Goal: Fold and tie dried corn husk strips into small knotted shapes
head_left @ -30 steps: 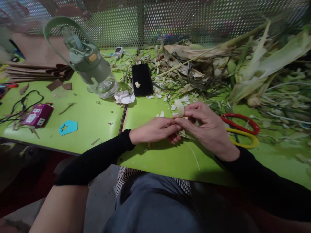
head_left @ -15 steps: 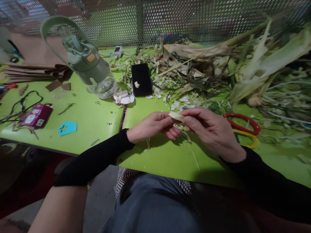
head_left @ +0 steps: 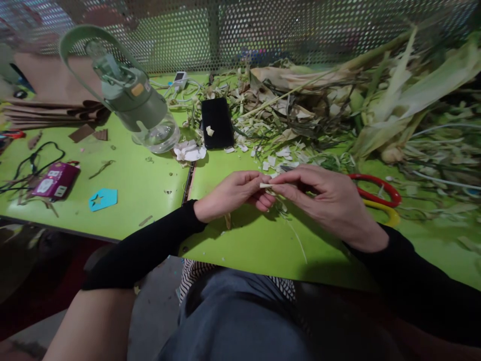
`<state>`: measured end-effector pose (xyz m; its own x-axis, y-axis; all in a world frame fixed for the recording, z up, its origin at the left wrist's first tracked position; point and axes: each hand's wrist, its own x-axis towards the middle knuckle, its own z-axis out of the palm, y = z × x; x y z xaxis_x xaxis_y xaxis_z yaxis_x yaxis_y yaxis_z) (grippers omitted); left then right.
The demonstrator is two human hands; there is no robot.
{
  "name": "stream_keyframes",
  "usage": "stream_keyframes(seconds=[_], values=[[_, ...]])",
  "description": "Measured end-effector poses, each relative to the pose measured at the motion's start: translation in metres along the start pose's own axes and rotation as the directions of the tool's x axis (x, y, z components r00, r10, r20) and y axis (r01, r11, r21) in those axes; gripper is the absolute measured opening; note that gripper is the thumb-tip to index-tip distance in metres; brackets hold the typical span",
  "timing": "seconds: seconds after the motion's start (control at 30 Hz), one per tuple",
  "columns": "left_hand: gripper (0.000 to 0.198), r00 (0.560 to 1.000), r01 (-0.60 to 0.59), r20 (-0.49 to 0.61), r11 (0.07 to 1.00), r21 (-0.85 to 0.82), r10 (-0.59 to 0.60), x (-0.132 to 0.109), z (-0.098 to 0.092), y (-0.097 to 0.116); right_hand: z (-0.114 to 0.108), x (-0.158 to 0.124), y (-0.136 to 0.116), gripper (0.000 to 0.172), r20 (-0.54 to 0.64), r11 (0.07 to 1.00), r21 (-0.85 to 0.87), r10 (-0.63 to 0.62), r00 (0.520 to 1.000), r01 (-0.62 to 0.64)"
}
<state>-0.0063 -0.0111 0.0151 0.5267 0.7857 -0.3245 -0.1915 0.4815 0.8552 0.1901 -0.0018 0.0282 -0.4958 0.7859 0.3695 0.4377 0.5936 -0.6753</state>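
Observation:
Over the front of the green table (head_left: 248,245), my left hand (head_left: 235,193) and my right hand (head_left: 326,200) meet fingertip to fingertip. Both pinch a small pale strip of corn husk (head_left: 266,185) that lies flat between them. Thin husk shreds (head_left: 281,208) hang just under the fingers. Red and yellow scissors (head_left: 376,195) lie on the table right behind my right hand, partly hidden by it.
A heap of corn husks and stalks (head_left: 338,110) fills the back right. A black phone (head_left: 217,123), a tilted green bottle (head_left: 131,95), a purple box (head_left: 54,180), a blue star cutout (head_left: 102,199) and brown card strips (head_left: 56,113) lie to the left. Perforated metal mesh (head_left: 263,30) closes off the back.
The husk strip stood curled upright above my fingers, then was turned down flat between both hands. Both hands rose slightly from the table.

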Motion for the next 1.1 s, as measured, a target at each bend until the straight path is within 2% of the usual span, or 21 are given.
stream_keyframes(seconds=[0.23, 0.37, 0.43, 0.57, 0.77, 0.9, 0.97, 1.1], values=[[0.027, 0.999, 0.023, -0.030, 1.000, -0.019, -0.023, -0.0009, 0.0026, 0.0034, -0.0025, -0.0010, -0.0044, 0.008, -0.011, 0.999, -0.052, 0.004, 1.000, -0.005], [0.014, 0.999, 0.002, -0.036, 1.000, -0.016, -0.003, -0.0040, 0.0027, 0.0056, -0.0027, -0.0009, -0.0047, 0.012, -0.010, 0.992, -0.113, -0.049, 0.999, 0.048], [0.008, 1.000, -0.015, -0.019, 1.000, 0.010, 0.015, -0.0049, 0.0021, 0.0058, -0.0023, -0.0008, -0.0041, 0.013, -0.020, 0.984, -0.158, -0.082, 0.996, 0.078], [0.021, 0.997, -0.073, -0.008, 0.994, 0.083, 0.074, -0.0041, 0.0011, 0.0033, -0.0020, -0.0014, -0.0036, 0.014, -0.032, 0.963, -0.242, -0.126, 0.992, 0.114], [0.019, 0.993, -0.110, -0.026, 0.972, 0.209, 0.118, -0.0016, 0.0002, 0.0006, -0.0019, -0.0007, -0.0029, 0.016, 0.035, 0.955, -0.256, -0.146, 0.989, 0.150], [0.015, 0.991, -0.106, -0.047, 0.958, 0.268, 0.123, -0.0007, -0.0012, 0.0006, -0.0021, 0.0004, 0.0009, 0.008, 0.049, 0.948, -0.231, -0.214, 0.976, 0.220], [0.013, 0.988, -0.116, -0.063, 0.954, 0.276, 0.138, -0.0006, -0.0016, 0.0006, -0.0030, 0.0005, 0.0026, 0.001, 0.035, 0.956, -0.216, -0.197, 0.980, 0.200], [0.015, 0.985, -0.133, -0.074, 0.961, 0.243, 0.155, -0.0017, -0.0016, 0.0004, -0.0048, 0.0008, 0.0038, 0.004, -0.010, 0.977, -0.185, -0.112, 0.994, 0.108]])
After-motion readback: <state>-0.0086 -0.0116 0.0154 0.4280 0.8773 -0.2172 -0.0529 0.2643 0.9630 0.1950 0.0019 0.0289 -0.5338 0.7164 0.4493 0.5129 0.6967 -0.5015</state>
